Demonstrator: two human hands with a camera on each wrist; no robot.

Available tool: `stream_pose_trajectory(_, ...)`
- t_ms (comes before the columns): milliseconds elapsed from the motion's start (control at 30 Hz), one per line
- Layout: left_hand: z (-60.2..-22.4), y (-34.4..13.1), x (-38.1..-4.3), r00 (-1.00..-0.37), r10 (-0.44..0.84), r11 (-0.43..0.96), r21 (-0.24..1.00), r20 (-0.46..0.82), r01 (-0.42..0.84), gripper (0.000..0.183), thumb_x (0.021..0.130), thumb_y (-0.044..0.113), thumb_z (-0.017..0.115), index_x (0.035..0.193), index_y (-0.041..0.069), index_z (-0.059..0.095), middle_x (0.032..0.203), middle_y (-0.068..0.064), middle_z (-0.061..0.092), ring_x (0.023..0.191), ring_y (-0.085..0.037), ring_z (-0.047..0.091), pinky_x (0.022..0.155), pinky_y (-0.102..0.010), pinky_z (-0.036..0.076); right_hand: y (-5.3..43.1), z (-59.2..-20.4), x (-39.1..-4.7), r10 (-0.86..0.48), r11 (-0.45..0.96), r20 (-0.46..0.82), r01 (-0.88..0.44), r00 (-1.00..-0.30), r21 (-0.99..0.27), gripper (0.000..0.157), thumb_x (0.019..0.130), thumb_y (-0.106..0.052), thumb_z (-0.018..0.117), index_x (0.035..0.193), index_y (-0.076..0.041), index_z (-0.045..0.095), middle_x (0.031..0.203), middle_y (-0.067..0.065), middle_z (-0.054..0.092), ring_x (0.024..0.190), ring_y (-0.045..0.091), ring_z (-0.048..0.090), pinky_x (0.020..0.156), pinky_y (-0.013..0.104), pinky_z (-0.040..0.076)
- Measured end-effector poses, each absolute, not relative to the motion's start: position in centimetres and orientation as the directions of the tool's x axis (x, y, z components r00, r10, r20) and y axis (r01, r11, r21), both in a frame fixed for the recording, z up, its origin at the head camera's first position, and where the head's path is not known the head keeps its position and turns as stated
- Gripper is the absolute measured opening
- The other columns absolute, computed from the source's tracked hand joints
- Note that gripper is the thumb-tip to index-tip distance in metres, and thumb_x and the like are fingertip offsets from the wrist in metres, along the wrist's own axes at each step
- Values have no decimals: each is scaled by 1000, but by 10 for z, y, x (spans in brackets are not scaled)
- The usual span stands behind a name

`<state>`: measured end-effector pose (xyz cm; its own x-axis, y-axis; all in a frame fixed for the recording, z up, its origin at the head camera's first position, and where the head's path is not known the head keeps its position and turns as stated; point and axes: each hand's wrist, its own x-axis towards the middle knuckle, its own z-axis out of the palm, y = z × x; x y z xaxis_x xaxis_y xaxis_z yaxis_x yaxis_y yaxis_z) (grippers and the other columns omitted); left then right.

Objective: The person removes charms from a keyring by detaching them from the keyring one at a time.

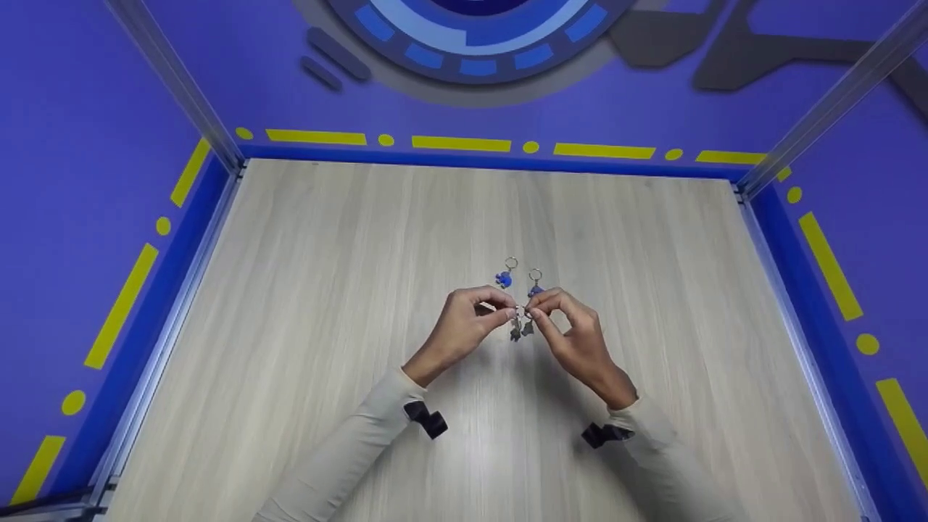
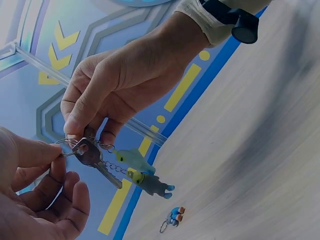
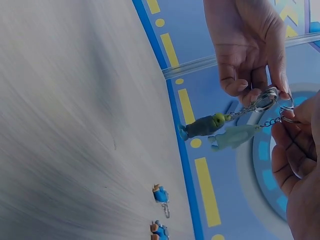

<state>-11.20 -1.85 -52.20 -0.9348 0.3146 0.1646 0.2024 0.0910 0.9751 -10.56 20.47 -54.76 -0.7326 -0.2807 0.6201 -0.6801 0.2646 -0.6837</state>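
Note:
My left hand (image 1: 467, 322) pinches a metal key ring (image 2: 64, 144) between thumb and finger. Right beside it, my right hand (image 1: 573, 330) pinches another key ring (image 3: 289, 119), and the rings overlap. A metal key (image 2: 89, 154) hangs at the joined rings. Two small figures dangle on chains: a grey one with a yellow head and blue feet (image 3: 200, 126), from the rings at the left hand, and a pale greenish one (image 3: 237, 136), from the right hand's ring. Fingertips partly hide the rings.
Two blue figure keychains lie on the wooden table (image 1: 326, 290) beyond the hands, one blue keychain (image 1: 504, 278) to the left and another blue keychain (image 1: 535, 275) partly behind the right hand. Blue patterned walls (image 1: 478, 116) with metal corner posts enclose the table.

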Motion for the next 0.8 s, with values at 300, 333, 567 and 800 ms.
stream_pose_trajectory(300,-519,-19,-112,-928,320,148,958,189,246,5,99,5,81,101,4,85,97,-3,82,89,-23,77,89,-48,62,206,-547,-106,-292,260,617,-682,-731,-684,22,94,18,75,96,-4,69,104,11,77,99,27,74,94,23,56)
stream_pose_trajectory(333,-519,-19,-112,-928,320,154,956,189,248,5,99,5,82,100,5,86,97,-3,82,89,-21,76,89,-47,62,206,-546,-106,-294,259,620,-685,-727,-681,23,94,18,75,96,-4,69,104,10,77,99,27,74,94,23,56)
stream_pose_trajectory(567,-518,-17,-111,-923,328,172,948,202,269,4,97,6,83,100,7,87,97,-1,81,90,-14,74,87,-39,62,205,-542,-106,-293,247,633,-697,-716,-673,22,93,18,76,95,-3,70,106,8,78,101,27,75,93,23,56)
stream_pose_trajectory(800,-516,-14,-111,-927,326,199,945,185,259,4,97,4,83,98,5,87,93,1,81,86,-13,73,83,-38,62,204,-542,-106,-304,243,661,-727,-686,-642,23,91,21,76,95,-2,71,105,10,78,98,29,75,92,22,56)
